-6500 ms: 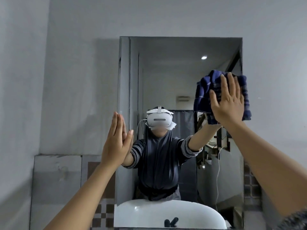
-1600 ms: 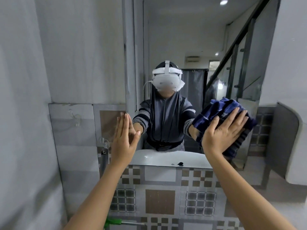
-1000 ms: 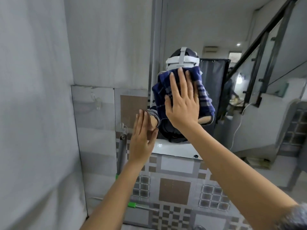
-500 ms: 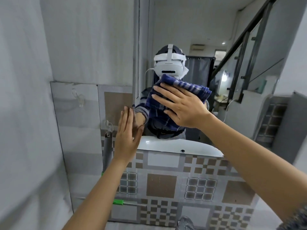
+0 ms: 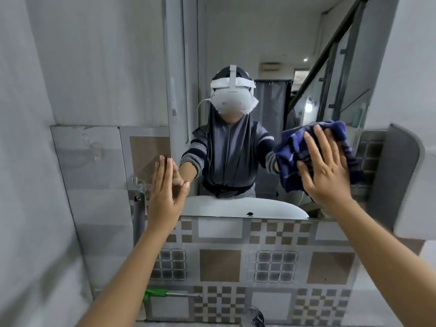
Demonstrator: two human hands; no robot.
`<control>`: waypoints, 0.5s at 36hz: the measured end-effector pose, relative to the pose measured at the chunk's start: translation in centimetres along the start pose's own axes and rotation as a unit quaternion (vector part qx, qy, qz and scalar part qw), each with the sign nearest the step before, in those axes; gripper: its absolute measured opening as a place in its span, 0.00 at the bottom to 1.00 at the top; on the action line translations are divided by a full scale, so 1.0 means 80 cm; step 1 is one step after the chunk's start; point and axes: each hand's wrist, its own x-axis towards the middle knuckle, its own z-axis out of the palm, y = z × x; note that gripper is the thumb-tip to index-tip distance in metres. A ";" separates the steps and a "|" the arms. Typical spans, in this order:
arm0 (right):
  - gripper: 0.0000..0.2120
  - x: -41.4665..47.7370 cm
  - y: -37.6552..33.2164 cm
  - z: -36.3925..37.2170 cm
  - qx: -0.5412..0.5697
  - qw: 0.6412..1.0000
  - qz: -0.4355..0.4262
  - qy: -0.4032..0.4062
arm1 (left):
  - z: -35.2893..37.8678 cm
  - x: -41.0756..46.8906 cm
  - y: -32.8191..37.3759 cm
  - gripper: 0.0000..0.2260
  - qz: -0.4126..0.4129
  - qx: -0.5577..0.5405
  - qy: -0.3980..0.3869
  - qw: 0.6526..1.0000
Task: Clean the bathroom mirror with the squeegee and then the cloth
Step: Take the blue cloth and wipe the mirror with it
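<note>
**Wiping the low right corner with the cloth**

Pressing flat, right hand [image 5: 326, 172] fingers [image 5: 311, 147] spread, not clenched, pin the blue cloth [image 5: 316, 154] at the mirror's [image 5: 236, 43] 4 o'clock. Left hand [image 5: 165, 197] is open, braced at 8 o'clock. I'd keep even palm pressure and overlap strokes toward the bottom edge.

Even, cool, rather dim light. One small ceiling lamp [image 5: 305, 59] shows as a bright spot reflected in the mirror [image 5: 236, 55]. Shadows soft. Wide-angle bending at the edges; walls there look smeared. My forearms blur near the bottom.
</note>
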 end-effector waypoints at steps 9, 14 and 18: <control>0.29 -0.036 -0.005 0.026 0.049 0.979 0.189 0.061 | 0.004 0.004 0.003 0.31 0.002 0.025 0.013 1.000; 0.28 -0.045 -0.017 0.034 0.092 0.954 0.266 0.098 | 0.000 0.008 0.002 0.31 0.004 0.047 0.011 0.999; 0.28 -0.042 -0.037 0.045 0.124 0.921 0.335 0.157 | -0.006 0.019 0.004 0.29 0.039 0.048 0.018 0.998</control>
